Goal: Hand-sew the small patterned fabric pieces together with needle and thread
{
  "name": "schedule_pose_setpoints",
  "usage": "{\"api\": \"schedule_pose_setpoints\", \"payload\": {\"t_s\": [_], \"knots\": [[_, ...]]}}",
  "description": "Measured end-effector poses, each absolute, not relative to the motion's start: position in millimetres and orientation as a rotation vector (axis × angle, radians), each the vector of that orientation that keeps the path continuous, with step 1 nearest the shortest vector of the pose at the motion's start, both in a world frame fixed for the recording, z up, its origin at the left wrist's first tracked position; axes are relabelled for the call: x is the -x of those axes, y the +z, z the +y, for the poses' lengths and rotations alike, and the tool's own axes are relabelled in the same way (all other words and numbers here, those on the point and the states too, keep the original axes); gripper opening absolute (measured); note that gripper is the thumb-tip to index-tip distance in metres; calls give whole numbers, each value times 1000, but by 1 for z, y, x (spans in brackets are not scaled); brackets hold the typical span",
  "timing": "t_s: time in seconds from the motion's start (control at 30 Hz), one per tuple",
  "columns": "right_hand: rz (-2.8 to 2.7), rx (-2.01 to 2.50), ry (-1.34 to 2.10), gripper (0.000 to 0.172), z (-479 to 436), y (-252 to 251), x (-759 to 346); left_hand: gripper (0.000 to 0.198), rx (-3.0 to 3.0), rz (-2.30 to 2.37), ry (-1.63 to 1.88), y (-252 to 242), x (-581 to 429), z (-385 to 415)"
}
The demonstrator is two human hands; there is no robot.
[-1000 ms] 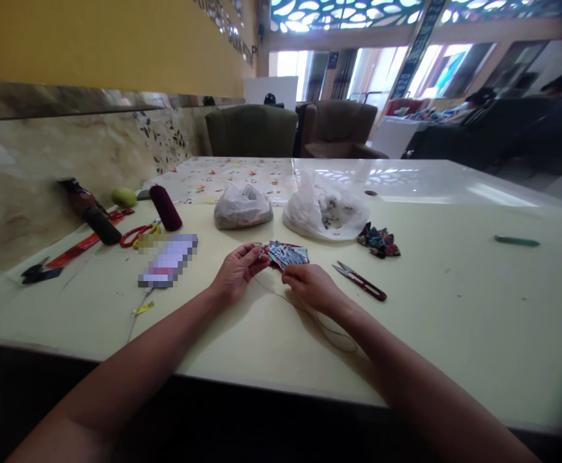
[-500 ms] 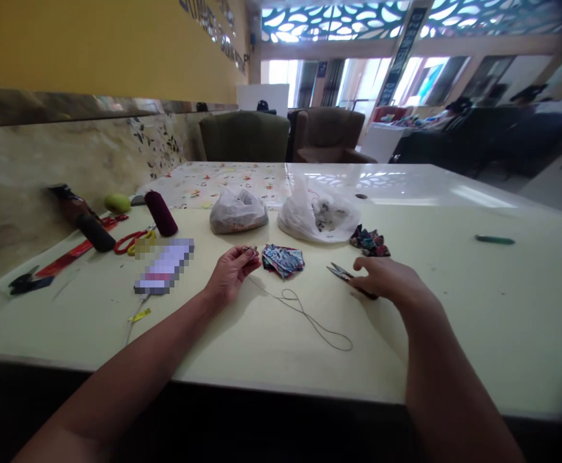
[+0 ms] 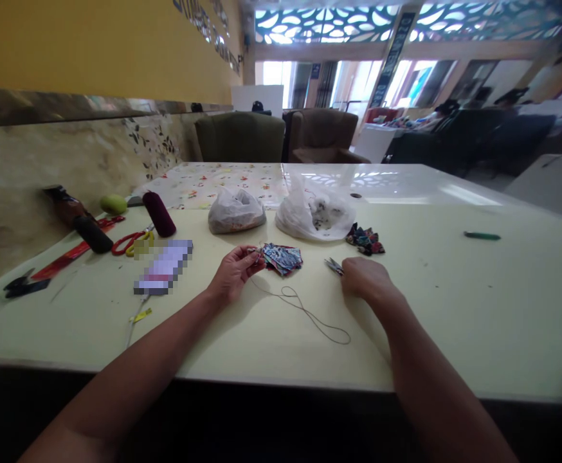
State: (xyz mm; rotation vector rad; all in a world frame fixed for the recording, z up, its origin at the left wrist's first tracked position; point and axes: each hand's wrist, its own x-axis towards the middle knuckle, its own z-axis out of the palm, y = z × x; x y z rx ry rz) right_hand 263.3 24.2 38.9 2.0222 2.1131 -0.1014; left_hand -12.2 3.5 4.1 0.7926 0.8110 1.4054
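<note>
My left hand [image 3: 235, 271] rests on the pale table [image 3: 454, 302], its fingers pinched on a small thing at the end of a dark thread [image 3: 310, 315], right beside a patterned fabric piece [image 3: 282, 257]. The thread loops across the table between my arms. My right hand [image 3: 365, 280] is closed over the thread snips [image 3: 333, 265], whose metal tips stick out to the left of my fingers.
Two white plastic bags [image 3: 236, 211] [image 3: 316, 215] sit behind the fabric, with a small pile of fabric scraps [image 3: 365, 240] to the right. At left lie a maroon thread spool [image 3: 158, 213], red scissors [image 3: 126, 242], a black spool [image 3: 92, 233] and a green fruit [image 3: 113, 204]. A green pen [image 3: 481, 235] lies far right.
My right hand left the fabric piece, went right to the thread snips and closed over them, drawing them slightly left. My left hand kept its pinch beside the fabric.
</note>
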Motion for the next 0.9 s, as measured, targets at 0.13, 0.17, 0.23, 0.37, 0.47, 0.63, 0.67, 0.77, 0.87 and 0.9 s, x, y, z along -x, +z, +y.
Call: {"api": "schedule_pose_setpoints", "payload": {"t_s": [0.13,0.17,0.23,0.37,0.47,0.63,0.67,0.77,0.87,0.9], "knots": [[2147,-2104,-129,22,31,34,-265,28,-809,768,1365,9,11,-1],[2166,-2122,-139,21,33,33,-265,29,-814,763,1356,10,10,-2],[2224,-2150,-169,20,35,33,-263,29,-831,763,1346,11,8,-4],[2536,-2306,-1087,20,31,33,-253,32,-883,790,1326,9,7,-6],[2599,-2026,-2120,18,23,33,-242,33,-919,825,1322,8,6,-7],[2466,-1664,-2498,40,10,29,-225,32,-1029,853,1327,9,3,-11],[2441,-1663,-2494,45,8,29,-223,32,-1057,854,1328,9,2,-12],[2465,-1615,-2434,52,4,27,-216,29,-1135,858,1339,9,1,-14],[2564,-1498,-2355,49,2,28,-214,26,-1178,856,1353,10,1,-15],[2581,-1482,-2344,45,2,29,-213,25,-1185,855,1357,10,2,-15]]}}
